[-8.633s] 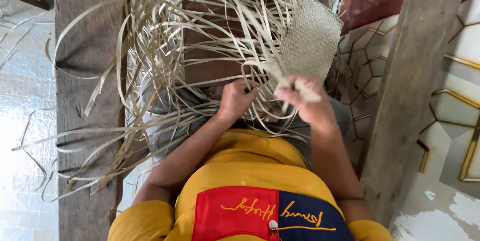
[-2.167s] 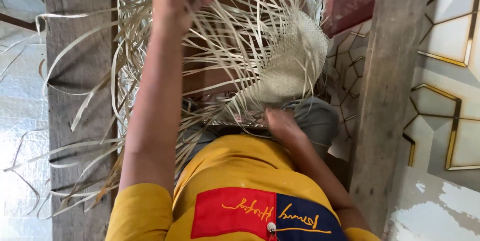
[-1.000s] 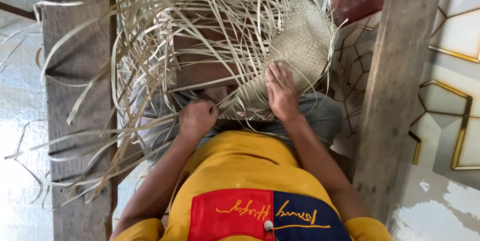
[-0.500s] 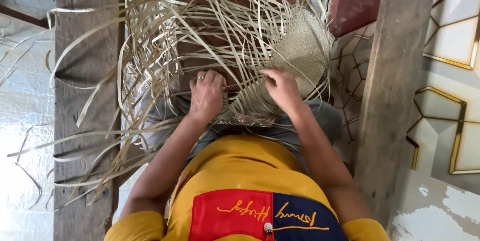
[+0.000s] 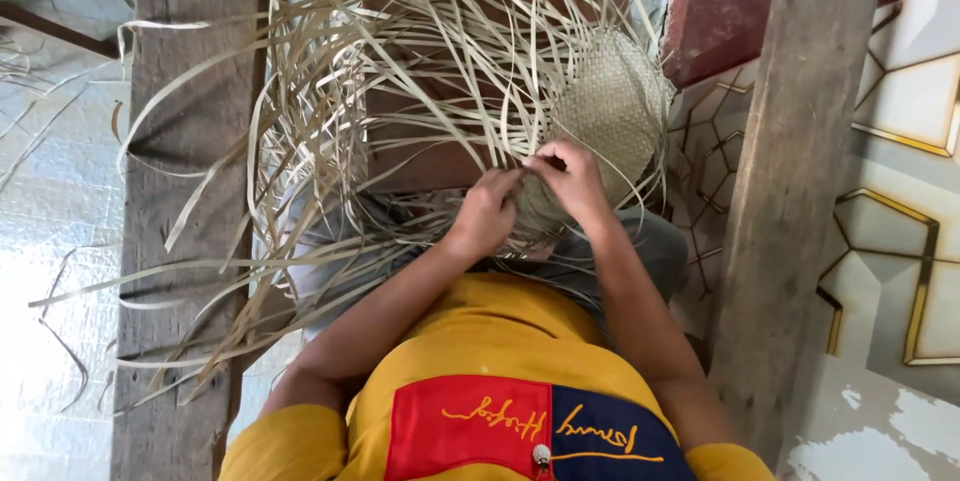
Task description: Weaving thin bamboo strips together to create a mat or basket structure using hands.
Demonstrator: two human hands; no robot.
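Observation:
A partly woven mat of pale straw strips (image 5: pixel 610 106) lies on my lap, its finished woven patch at the upper right. Many long loose strips (image 5: pixel 400 51) fan out from it to the left and upward. My left hand (image 5: pixel 485 211) and my right hand (image 5: pixel 565 176) meet at the lower edge of the woven patch, fingertips pinching thin strips between them. Both forearms reach up from my yellow shirt (image 5: pixel 500 381).
A weathered wooden plank (image 5: pixel 180 191) runs upright at the left, another wooden post (image 5: pixel 800 171) at the right. Patterned white and gold floor tiles (image 5: pixel 900 241) lie at the far right, a dark red surface (image 5: pixel 730 1) above them. Stray strips trail over the pale floor at the left.
My left hand came down from high among the loose strips to the woven patch. Both hands have closed together on strips at the patch's edge.

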